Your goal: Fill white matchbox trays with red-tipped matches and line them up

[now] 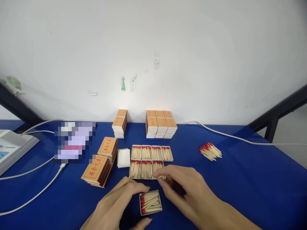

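A small open matchbox tray lies near the front, filled with red-headed matches pointing mostly to the left. My left hand is open around it, the index finger by its top edge and the thumb apart below its bottom edge. My right hand is over the front row of filled matchbox trays, thumb and index fingertip nearly together at the rightmost tray. Whether a match is between them is hidden. Behind stands another row of filled trays, match heads upward.
White empty trays are stacked left of the rows. Orange matchbox sleeves stand piled further left. Stacked matchboxes and a narrower stack line the wall. Loose matches lie to the right. A white cable runs behind them.
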`<state>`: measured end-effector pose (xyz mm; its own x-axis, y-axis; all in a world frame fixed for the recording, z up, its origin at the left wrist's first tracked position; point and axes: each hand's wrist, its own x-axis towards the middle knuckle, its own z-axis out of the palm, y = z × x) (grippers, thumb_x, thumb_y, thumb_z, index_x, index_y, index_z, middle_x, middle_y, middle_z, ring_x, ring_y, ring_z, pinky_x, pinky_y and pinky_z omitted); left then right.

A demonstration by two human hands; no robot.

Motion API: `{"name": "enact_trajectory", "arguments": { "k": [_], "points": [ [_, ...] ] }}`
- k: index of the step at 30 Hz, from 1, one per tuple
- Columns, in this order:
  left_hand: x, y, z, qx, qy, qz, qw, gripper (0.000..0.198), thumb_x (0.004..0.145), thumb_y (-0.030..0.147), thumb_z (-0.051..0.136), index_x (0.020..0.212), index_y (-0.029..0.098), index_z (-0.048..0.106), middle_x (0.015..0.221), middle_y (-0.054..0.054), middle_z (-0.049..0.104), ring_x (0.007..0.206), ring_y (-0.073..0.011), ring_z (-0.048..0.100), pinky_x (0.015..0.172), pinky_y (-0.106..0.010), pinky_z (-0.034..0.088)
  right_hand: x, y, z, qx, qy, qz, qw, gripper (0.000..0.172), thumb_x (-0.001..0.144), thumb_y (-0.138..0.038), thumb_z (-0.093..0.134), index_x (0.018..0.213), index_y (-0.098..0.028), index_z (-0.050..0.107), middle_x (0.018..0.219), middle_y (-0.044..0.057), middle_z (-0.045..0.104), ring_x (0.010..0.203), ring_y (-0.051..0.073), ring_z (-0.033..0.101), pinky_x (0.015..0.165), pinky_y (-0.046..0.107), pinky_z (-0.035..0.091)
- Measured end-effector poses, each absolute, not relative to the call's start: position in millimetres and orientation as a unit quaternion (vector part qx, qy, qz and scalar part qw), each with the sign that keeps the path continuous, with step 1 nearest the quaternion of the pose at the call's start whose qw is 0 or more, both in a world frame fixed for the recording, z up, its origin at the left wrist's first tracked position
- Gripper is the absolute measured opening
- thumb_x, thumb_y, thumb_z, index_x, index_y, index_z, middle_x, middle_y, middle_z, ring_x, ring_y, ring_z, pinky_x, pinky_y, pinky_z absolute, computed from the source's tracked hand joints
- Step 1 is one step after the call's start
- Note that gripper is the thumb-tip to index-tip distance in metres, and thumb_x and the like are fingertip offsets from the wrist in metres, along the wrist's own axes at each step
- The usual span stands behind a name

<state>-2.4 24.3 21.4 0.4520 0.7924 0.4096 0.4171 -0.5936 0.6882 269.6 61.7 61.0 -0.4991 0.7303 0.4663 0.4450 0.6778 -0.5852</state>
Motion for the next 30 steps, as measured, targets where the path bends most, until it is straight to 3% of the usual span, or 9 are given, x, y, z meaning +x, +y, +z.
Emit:
{"name": "enact_trajectory", "arguments": {
  "k": [5,11,16,22,27,30],
  "points": [
    [-1,25,23,0.816,0.36,0.38,0.244,0.047,0.104,0.013,0.077,0.145,0.033,0.067,0.121,0.005,0.083,0.108,-0.0095,0.084,0.101,-0.011,0.063,268,62,62,-0.347,-0.843,0.197,0.362,0.017,0.115,-0.017,0.063,0.124,-0.024,0.076,0.078,-0.007,0.068,0.065,0.011,0.059,0.066,0.024,0.049],
    [-2,26,28,0.81,0.378,0.362,0.263,0.06,0.096,0.013,0.081,0.149,0.036,0.065,0.124,0.005,0.083,0.11,-0.0143,0.085,0.098,-0.019,0.068,268,62,64,-0.354,-0.842,0.203,0.351,0.018,0.115,-0.018,0.062,0.121,-0.024,0.077,0.076,-0.006,0.068,0.063,0.011,0.059,0.064,0.025,0.049],
    [-2,26,26,0.804,0.381,0.36,0.283,0.05,0.099,0.013,0.079,0.14,0.037,0.065,0.117,0.007,0.081,0.103,-0.0111,0.085,0.096,-0.016,0.066,268,63,61,-0.354,-0.844,0.2,0.348,0.018,0.115,-0.018,0.062,0.122,-0.023,0.078,0.076,-0.006,0.068,0.063,0.012,0.06,0.064,0.026,0.05],
    [-3,25,29,0.815,0.373,0.353,0.267,0.061,0.097,0.011,0.076,0.15,0.039,0.062,0.123,0.006,0.082,0.108,-0.0118,0.085,0.099,-0.016,0.067,268,66,66,-0.356,-0.838,0.182,0.372,0.018,0.115,-0.019,0.062,0.12,-0.023,0.078,0.076,-0.006,0.069,0.063,0.011,0.062,0.063,0.024,0.05],
    [-5,25,33,0.816,0.38,0.33,0.283,0.059,0.094,0.008,0.077,0.143,0.039,0.067,0.119,0.005,0.086,0.103,-0.017,0.088,0.094,-0.022,0.072,297,68,79,-0.504,-0.778,0.133,0.351,0.019,0.117,-0.035,0.065,0.119,-0.027,0.081,0.081,-0.004,0.076,0.062,0.013,0.066,0.057,0.026,0.052],
    [-5,26,29,0.804,0.389,0.327,0.307,0.055,0.089,0.014,0.083,0.137,0.039,0.072,0.116,0.005,0.087,0.098,-0.0228,0.089,0.088,-0.027,0.075,334,69,78,-0.604,-0.72,0.059,0.335,0.03,0.113,-0.054,0.067,0.112,-0.029,0.084,0.082,-0.001,0.076,0.062,0.017,0.068,0.058,0.031,0.055]
  ]
}}
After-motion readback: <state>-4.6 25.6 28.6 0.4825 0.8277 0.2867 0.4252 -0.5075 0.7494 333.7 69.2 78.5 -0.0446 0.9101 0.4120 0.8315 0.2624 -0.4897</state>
